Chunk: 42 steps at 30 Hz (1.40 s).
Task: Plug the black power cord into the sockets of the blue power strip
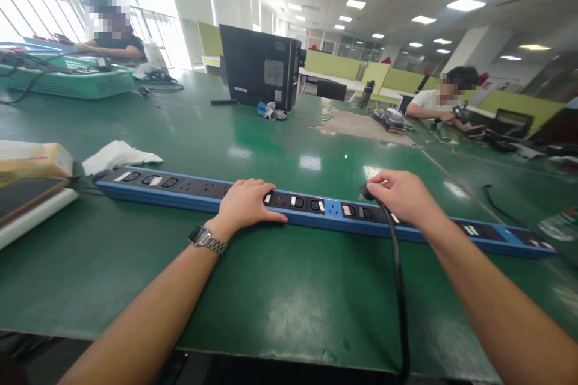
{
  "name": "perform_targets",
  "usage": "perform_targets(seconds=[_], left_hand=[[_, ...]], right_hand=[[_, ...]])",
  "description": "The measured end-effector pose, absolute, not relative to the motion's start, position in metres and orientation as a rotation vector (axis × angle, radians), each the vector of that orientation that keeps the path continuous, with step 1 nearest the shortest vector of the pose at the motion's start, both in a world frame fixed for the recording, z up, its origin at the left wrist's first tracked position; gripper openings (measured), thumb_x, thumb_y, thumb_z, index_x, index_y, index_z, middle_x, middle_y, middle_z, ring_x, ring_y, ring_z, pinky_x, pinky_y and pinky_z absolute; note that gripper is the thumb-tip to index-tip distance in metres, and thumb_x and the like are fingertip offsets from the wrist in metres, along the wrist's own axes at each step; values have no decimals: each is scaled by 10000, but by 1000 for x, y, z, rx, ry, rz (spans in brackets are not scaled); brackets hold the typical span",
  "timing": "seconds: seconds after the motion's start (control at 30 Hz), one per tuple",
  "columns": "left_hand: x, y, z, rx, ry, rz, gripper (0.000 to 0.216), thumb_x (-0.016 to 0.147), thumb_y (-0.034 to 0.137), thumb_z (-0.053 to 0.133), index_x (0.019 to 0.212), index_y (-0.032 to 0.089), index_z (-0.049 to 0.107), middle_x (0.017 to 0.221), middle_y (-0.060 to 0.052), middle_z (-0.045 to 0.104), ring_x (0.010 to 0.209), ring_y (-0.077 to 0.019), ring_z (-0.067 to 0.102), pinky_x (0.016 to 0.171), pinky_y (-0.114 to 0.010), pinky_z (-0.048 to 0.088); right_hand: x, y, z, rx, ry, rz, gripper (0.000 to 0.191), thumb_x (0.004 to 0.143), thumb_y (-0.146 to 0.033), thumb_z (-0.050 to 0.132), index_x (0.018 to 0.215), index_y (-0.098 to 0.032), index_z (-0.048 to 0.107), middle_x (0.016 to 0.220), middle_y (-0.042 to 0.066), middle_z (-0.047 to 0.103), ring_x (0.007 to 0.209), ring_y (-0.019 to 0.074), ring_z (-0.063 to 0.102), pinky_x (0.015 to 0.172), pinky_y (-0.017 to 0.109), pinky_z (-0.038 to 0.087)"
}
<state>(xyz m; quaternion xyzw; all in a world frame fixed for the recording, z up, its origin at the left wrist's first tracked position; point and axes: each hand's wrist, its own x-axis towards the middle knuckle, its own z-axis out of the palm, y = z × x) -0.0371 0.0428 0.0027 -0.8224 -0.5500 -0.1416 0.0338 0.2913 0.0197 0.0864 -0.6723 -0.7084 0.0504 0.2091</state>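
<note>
Left grip (247, 201) released, palm flat on power strip (171, 187), likely steadying it on tabletop (280, 301). Right grip (400, 195) pinches black plug (366, 194) at socket; cable (397, 277) trails clear.

A power strip (316, 207) lies across the table (271, 301) in front of me, running left to right. My left hand (246, 201) rests on it near its middle. My right hand (401, 195) is on it further right, with a plug (366, 194) between the fingers. The plug's cable (400, 289) runs back toward me over the table's near edge. Just behind the strip's left end lies a cloth (118, 155), with a box (34, 159) left of it. Far behind, a computer tower (259, 66) stands mid-table and a basket (67, 78) sits far left with a person (120, 45) behind it. Another person (428, 102) sits far right.
</note>
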Motion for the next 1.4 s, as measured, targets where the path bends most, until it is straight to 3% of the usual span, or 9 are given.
perform_targets(seconds=[0.27,0.53,0.8,1.1,1.4], left_hand=[[-37,43,3,-2525,-1682,-419,856,614,872,583,1166,222,668,1087,-93,715,1004,-317,640,901,-417,446],[-36,43,5,-2525,-1693,-383,864,624,879,566,1177,221,663,1098,-90,714,1020,-319,640,908,-420,447],[-35,43,5,-2527,-1698,-397,873,620,867,585,1188,209,665,1091,-97,715,1024,-327,640,914,-425,447],[-36,42,4,-2521,-1688,-406,868,618,864,596,1179,205,670,1098,-92,715,1017,-318,641,913,-424,448],[-35,41,4,-2541,-1691,-432,864,607,868,599,1165,212,669,1083,-89,714,1017,-309,638,906,-408,432]], right_hand=[[336,19,57,-1873,-2109,230,358,781,-461,509,826,-193,742,639,20,667,595,166,570,584,281,377],[349,22,64,-1988,-2106,125,308,761,-444,523,766,-211,724,625,21,648,597,175,560,581,292,364],[355,15,61,-1959,-2183,163,325,793,-448,501,825,-205,714,589,10,617,563,168,540,573,292,350],[347,16,50,-2014,-2223,80,308,804,-419,495,829,-206,716,663,28,673,625,185,592,591,287,376],[337,6,106,-2046,-1821,-47,221,752,-417,614,791,-225,716,588,28,659,571,203,599,533,299,389]])
